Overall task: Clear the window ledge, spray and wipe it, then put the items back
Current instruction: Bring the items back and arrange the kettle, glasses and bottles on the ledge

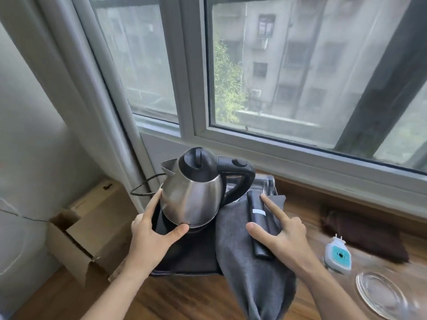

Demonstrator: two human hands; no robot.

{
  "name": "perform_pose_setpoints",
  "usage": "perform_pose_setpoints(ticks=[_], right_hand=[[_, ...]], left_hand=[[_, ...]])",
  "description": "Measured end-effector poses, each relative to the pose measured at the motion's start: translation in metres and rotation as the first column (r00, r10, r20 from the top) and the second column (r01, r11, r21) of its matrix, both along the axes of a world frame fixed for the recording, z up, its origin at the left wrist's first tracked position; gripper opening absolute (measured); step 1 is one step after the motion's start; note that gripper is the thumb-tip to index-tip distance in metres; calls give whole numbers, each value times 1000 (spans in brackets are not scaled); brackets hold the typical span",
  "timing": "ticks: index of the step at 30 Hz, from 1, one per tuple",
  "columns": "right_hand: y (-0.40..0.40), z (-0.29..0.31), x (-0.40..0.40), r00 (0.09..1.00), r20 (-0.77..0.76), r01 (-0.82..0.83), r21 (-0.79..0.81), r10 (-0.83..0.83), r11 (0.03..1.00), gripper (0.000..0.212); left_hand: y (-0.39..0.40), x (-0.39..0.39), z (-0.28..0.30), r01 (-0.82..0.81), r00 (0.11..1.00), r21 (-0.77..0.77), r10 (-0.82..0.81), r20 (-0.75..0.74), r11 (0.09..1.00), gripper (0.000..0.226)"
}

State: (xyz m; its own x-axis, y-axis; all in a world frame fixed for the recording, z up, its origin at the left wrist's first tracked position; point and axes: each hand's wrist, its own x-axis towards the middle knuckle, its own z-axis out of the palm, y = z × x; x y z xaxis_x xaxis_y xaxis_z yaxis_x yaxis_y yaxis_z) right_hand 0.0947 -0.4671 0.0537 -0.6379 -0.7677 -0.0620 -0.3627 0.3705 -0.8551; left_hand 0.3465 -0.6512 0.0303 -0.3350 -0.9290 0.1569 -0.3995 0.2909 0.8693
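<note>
A steel kettle (191, 199) with a black lid and handle stands on its base on a black tray (191, 257) at the left end of the wooden window ledge (307, 204). A grey cloth (249, 280) drapes over the tray's right side and hangs off the front. A black bar-shaped item (257, 218) lies on the cloth. My left hand (150, 236) grips the tray's left edge, thumb on top, forefinger against the kettle. My right hand (284, 239) holds the tray's right edge over the cloth, thumb and forefinger either side of the bar.
A white and teal plug-in device (337, 255), a clear glass dish (379, 294) and a dark brown pouch (365, 236) lie on the ledge to the right. An open cardboard box (92, 227) stands at the left. The kettle cord (143, 188) loops behind; the window frame is close behind.
</note>
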Motion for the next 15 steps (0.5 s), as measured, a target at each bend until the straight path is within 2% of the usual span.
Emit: perform_pose_setpoints(ticks=[6, 15], right_hand=[[-30, -16, 35, 975, 8, 223, 18, -223, 975, 86], [-67, -56, 42, 922, 0, 386, 32, -387, 922, 87]], left_hand=[[-76, -17, -19, 197, 980, 37, -196, -23, 980, 107], [-144, -51, -49, 374, 927, 62, -376, 13, 925, 107]])
